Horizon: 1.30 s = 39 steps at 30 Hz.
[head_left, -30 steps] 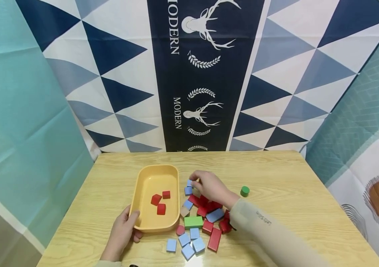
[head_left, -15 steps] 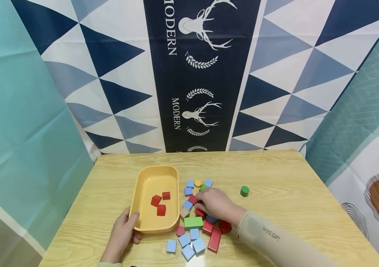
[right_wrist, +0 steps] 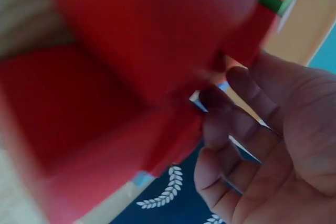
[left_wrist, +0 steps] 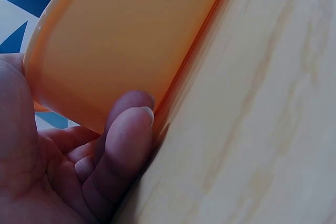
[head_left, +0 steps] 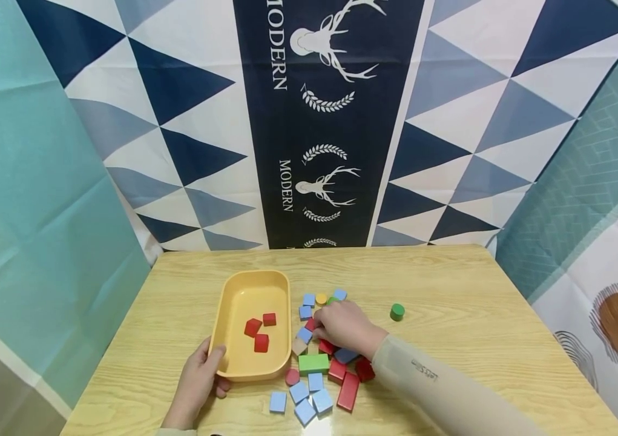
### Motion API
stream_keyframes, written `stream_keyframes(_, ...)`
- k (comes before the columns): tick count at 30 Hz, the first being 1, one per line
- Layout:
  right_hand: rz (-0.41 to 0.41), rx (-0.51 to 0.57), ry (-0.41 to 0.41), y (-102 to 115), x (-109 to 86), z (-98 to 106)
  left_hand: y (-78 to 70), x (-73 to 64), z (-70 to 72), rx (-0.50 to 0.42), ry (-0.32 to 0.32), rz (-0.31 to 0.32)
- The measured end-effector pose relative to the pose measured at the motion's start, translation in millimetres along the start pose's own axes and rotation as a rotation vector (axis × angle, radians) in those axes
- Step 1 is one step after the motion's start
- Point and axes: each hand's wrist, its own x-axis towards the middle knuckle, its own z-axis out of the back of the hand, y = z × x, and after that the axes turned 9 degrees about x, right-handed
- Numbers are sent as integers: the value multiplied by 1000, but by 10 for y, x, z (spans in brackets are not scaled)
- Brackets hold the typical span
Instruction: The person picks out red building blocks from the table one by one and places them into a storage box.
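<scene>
My left hand grips the near-left corner of a yellow plastic tray, thumb over the rim and fingers beneath. The left wrist view shows the fingers curled against its orange-looking outer wall. Three red blocks lie inside the tray. Over the pile of blocks to its right, my right hand reaches down with bent fingers, fingertips right at a red block. Large, blurred red blocks fill the right wrist view beside the right hand; whether it holds one I cannot tell.
Near the pile lie a light green block, a long red block, several light blue cubes and a plain wooden block. A green cylinder stands apart to the right. Patterned cloth hangs behind the table.
My right hand has come from the blue cubes at the far end of the pile toward the red blocks, then shifted slightly left. The left hand and tray stay put.
</scene>
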Motion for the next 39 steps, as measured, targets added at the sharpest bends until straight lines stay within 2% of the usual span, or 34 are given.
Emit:
stream_keyframes(5, -97, -88, 70, 99, 116, -19, 0, -8, 8, -1, -3, -6)
stream_keyframes(7, -111, -149, 84, 128, 140, -39, -1, -9, 6, -5, -4, -6)
stream_keyframes(11, -106, -214, 63, 137, 138, -80, -7, -8, -4, -6, -6, -6)
stream_keyframes(14, -107, -159, 36, 99, 109, -86, -3, -4, -13, 6, -7, -6)
stream_keyframes(19, -123, 28, -13, 53, 72, 45, -3, -2, -15, 7, -4, -3)
stream_keyframes(25, -150, 200, -158, 206, 194, 305, -10, 0, -1, 7, -4, -1)
stream_keyframes(28, -87, 221, -201, 393, 303, 330, -2, 7, 13, 0, -4, -3)
stream_keyframes(30, -19, 207, -184, 547, 363, 302, 3, 13, 13, -2, -5, -5)
stream_keyframes(32, 63, 183, -144, 697, 398, 226, 7, 14, 13, -1, -5, -6)
stream_keyframes(36, 221, 168, -6, 967, 412, 21, 7, 9, 11, 11, -7, -13)
stream_keyframes(39, 295, 192, 93, 1086, 410, -135, 14, 0, 13, 11, -2, -20)
